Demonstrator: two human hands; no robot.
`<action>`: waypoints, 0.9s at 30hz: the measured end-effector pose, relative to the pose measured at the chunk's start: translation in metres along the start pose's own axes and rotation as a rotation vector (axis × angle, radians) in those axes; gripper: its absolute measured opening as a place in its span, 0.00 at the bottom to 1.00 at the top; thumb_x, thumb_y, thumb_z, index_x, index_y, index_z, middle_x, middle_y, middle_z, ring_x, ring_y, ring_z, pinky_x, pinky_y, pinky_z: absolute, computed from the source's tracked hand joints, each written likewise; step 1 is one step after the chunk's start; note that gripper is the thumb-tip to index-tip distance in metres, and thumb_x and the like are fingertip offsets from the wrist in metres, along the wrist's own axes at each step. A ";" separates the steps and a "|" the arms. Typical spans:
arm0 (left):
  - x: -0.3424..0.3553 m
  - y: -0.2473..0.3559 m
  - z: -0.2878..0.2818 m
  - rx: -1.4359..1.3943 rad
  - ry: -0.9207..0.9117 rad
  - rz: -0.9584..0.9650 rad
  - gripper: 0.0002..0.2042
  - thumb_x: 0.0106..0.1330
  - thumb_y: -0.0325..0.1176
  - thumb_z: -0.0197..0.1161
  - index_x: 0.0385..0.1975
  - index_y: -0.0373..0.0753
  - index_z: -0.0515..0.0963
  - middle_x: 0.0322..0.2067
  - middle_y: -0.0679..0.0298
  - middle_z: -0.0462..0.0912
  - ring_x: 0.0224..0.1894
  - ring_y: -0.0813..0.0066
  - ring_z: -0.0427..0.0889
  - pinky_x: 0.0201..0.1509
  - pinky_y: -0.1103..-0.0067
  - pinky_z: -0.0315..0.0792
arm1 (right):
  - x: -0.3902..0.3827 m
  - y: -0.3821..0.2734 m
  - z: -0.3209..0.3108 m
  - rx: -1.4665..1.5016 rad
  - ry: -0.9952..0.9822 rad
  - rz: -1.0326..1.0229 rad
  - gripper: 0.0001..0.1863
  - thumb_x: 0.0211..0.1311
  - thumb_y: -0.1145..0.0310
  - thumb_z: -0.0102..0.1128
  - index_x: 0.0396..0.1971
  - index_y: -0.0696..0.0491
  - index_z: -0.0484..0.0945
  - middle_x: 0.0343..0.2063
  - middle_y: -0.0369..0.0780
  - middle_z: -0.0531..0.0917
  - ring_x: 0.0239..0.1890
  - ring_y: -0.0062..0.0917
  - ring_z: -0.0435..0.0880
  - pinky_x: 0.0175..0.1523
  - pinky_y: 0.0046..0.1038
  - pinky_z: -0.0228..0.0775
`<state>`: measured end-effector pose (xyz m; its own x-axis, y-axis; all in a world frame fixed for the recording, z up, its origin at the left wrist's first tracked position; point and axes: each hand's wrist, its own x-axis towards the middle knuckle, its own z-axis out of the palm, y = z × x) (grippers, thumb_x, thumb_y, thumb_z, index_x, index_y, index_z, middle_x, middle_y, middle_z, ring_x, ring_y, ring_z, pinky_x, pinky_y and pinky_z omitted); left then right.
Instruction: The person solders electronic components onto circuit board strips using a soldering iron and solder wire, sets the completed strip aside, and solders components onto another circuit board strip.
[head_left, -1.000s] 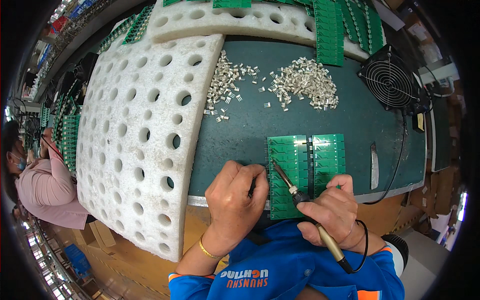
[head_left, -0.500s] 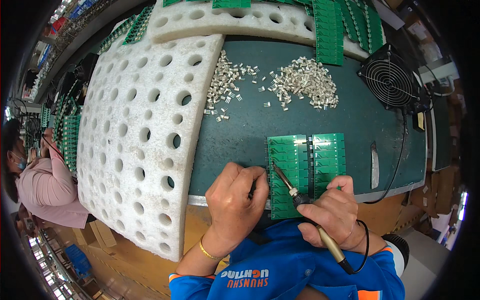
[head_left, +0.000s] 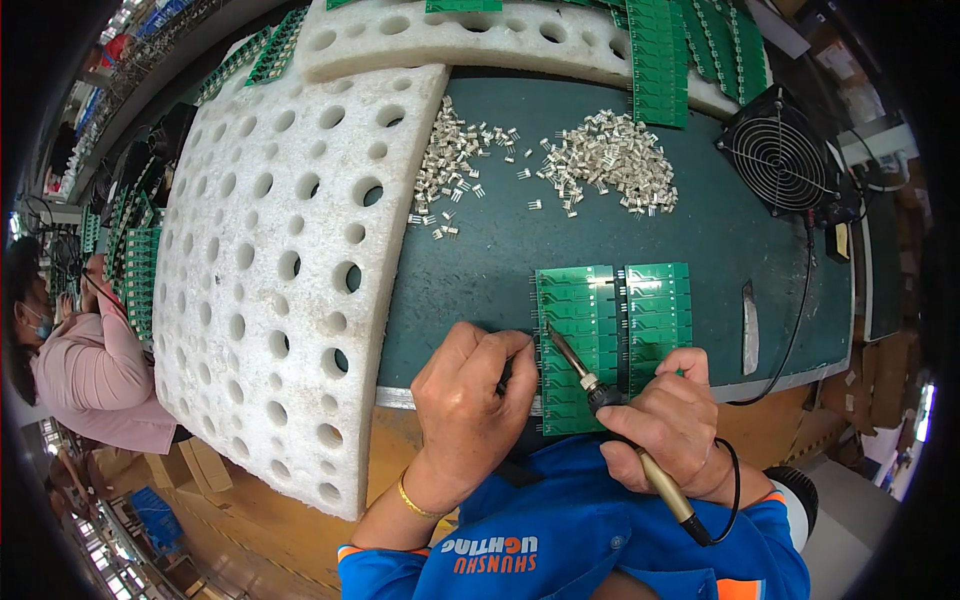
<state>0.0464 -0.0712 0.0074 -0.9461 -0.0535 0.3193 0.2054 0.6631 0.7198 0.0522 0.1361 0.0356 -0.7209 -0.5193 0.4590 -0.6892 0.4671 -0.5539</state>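
Note:
My right hand (head_left: 665, 425) is wrapped round a soldering iron (head_left: 655, 475) with a gold handle and a black collar. Its metal tip slants up and left to the left edge of a green circuit board panel (head_left: 575, 375). Beside that edge, my left hand (head_left: 470, 395) is closed, thumb and fingertips pressed together; what they hold, if anything, is hidden. A second green circuit board panel (head_left: 655, 310) lies just to the right, partly covered by my right hand. Both panels carry rows of pale traces and have small pins along their left edges.
Loose white pin connectors (head_left: 615, 165) lie in two heaps on the dark green table (head_left: 480, 290). A white foam sheet with holes (head_left: 260, 260) covers the left side. A black fan (head_left: 780, 155) stands at back right, near a flat silver strip (head_left: 749, 330). Another person (head_left: 95, 365) sits far left.
Almost nothing differs. Both hands and the iron's tip stay in nearly the same place at the panel's left edge.

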 end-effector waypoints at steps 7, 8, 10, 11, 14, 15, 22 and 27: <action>-0.002 0.001 0.000 0.001 -0.007 -0.006 0.05 0.52 0.20 0.70 0.28 0.37 0.83 0.21 0.62 0.77 0.21 0.74 0.77 0.24 0.79 0.70 | -0.001 -0.001 -0.001 0.004 0.000 0.004 0.15 0.49 0.65 0.72 0.37 0.52 0.82 0.15 0.31 0.75 0.17 0.23 0.71 0.38 0.32 0.61; -0.002 0.001 0.001 0.001 -0.005 -0.005 0.05 0.52 0.20 0.70 0.28 0.37 0.83 0.21 0.62 0.77 0.21 0.74 0.77 0.24 0.79 0.71 | -0.001 -0.001 -0.001 0.009 0.003 0.007 0.15 0.50 0.65 0.72 0.37 0.52 0.82 0.15 0.31 0.75 0.17 0.23 0.72 0.38 0.32 0.61; -0.002 0.001 0.001 0.002 -0.002 -0.004 0.05 0.52 0.20 0.70 0.28 0.37 0.83 0.21 0.62 0.77 0.21 0.74 0.77 0.24 0.79 0.71 | -0.001 0.000 0.000 0.012 0.009 0.007 0.14 0.50 0.65 0.72 0.37 0.52 0.82 0.15 0.31 0.75 0.17 0.23 0.72 0.38 0.32 0.61; -0.001 0.001 0.001 0.005 -0.006 -0.002 0.05 0.52 0.20 0.70 0.28 0.37 0.83 0.21 0.62 0.77 0.21 0.73 0.77 0.24 0.79 0.71 | -0.001 0.000 0.000 0.014 0.014 0.008 0.14 0.51 0.65 0.72 0.37 0.52 0.82 0.15 0.31 0.76 0.17 0.23 0.72 0.38 0.32 0.61; -0.002 0.001 0.001 0.009 -0.009 0.003 0.05 0.52 0.20 0.70 0.28 0.37 0.83 0.21 0.62 0.77 0.21 0.73 0.77 0.24 0.79 0.71 | -0.002 0.000 0.000 0.017 0.018 0.003 0.14 0.51 0.65 0.71 0.37 0.52 0.82 0.15 0.31 0.76 0.17 0.23 0.72 0.38 0.32 0.61; -0.002 0.002 0.001 0.009 -0.010 0.007 0.05 0.52 0.20 0.70 0.28 0.37 0.83 0.21 0.62 0.77 0.21 0.73 0.77 0.24 0.79 0.71 | -0.002 0.000 0.000 0.018 0.018 0.003 0.14 0.51 0.65 0.71 0.37 0.52 0.82 0.15 0.31 0.76 0.17 0.23 0.72 0.38 0.32 0.61; -0.004 0.002 0.003 0.010 -0.006 0.001 0.05 0.53 0.20 0.70 0.28 0.37 0.83 0.21 0.62 0.76 0.20 0.74 0.77 0.23 0.79 0.70 | -0.003 -0.001 0.000 0.015 0.022 0.006 0.14 0.51 0.65 0.72 0.38 0.52 0.82 0.16 0.31 0.76 0.17 0.23 0.72 0.38 0.32 0.61; -0.004 0.000 0.004 0.013 0.009 0.005 0.05 0.52 0.20 0.71 0.28 0.37 0.84 0.21 0.63 0.76 0.20 0.74 0.76 0.23 0.78 0.70 | -0.002 -0.001 0.001 0.011 0.017 0.007 0.15 0.51 0.64 0.71 0.38 0.52 0.82 0.16 0.31 0.76 0.18 0.23 0.72 0.38 0.32 0.61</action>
<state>0.0492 -0.0679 0.0040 -0.9427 -0.0569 0.3287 0.2070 0.6728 0.7102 0.0540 0.1362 0.0346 -0.7270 -0.5035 0.4669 -0.6833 0.4627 -0.5648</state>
